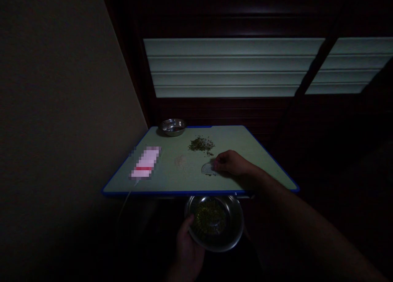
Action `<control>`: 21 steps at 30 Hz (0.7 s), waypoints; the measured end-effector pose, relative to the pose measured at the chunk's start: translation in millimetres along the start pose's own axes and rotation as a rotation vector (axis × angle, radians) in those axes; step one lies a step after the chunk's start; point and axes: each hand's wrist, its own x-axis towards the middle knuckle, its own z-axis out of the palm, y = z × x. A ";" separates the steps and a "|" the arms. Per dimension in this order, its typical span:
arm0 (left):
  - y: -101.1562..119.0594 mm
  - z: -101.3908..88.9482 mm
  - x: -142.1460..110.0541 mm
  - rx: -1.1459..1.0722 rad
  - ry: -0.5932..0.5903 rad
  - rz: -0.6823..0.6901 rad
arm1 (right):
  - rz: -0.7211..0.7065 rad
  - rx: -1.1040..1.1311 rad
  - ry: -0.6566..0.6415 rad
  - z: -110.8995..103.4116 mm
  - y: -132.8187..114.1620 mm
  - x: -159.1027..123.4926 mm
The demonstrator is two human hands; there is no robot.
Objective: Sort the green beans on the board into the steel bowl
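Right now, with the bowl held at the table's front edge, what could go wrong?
The left hand holds the metal bowl at one side, so it might tip and spill the greenish bits inside. Dark bits by the clear piece in the right hand could miss the bowl if pushed over the table's front edge.

Your right hand (230, 162): pinches a thin clear piece (207, 168) at the table (260, 179).
Your left hand (189, 247): holds the shiny bowl (236, 222) with green bits (204, 219) inside.
Dark pile (201, 143): past your right hand, leftward.
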 end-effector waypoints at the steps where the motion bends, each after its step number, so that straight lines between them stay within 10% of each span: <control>1: -0.5 0.6 -0.1 0.004 -0.006 0.007 | 0.010 -0.003 -0.007 2.5 -1.9 -5.4; 21: -0.6 10.8 0.4 -0.029 -0.043 0.030 | -0.021 -0.032 -0.133 20.2 -17.9 -47.7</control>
